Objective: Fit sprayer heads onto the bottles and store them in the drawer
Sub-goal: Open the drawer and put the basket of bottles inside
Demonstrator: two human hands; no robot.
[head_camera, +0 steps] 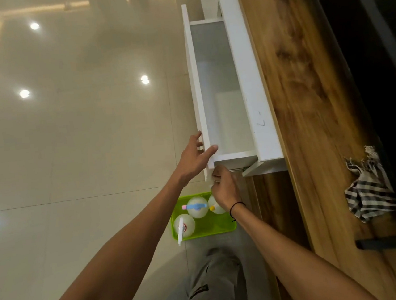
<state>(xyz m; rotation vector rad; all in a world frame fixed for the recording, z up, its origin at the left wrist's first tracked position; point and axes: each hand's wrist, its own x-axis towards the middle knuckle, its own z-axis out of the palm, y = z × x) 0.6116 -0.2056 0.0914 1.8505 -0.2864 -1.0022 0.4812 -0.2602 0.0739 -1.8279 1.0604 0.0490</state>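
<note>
- The white drawer (222, 92) stands pulled out from a wood-topped bench (308, 88); its pale inside shows nothing but bare panels.
- The left hand (196, 158) grips the near end of the drawer's front panel, thumb lying over the top edge and fingers wrapped round the outer face.
- The right hand (223, 187) sits just below that same near corner, fingers curled against the underside of the drawer; whether it truly clamps anything there cannot be told. A dark band circles its wrist.
- On the glossy tiled floor (67, 140), near the person's feet and below the drawer's near end, lies a green tray (208, 227).
- Three clear bottles stand in the tray, each with a sprayer head fitted: one with a blue sprayer (196, 206) at the far left, one with a white sprayer (180, 228) at the near left, and one with a yellow sprayer (214, 207) partly hidden behind the right wrist.
- A striped cloth (370, 194) lies crumpled on the bench top to the right, well apart from the drawer.
- Grey trousers (208, 289) show at the near edge.
</note>
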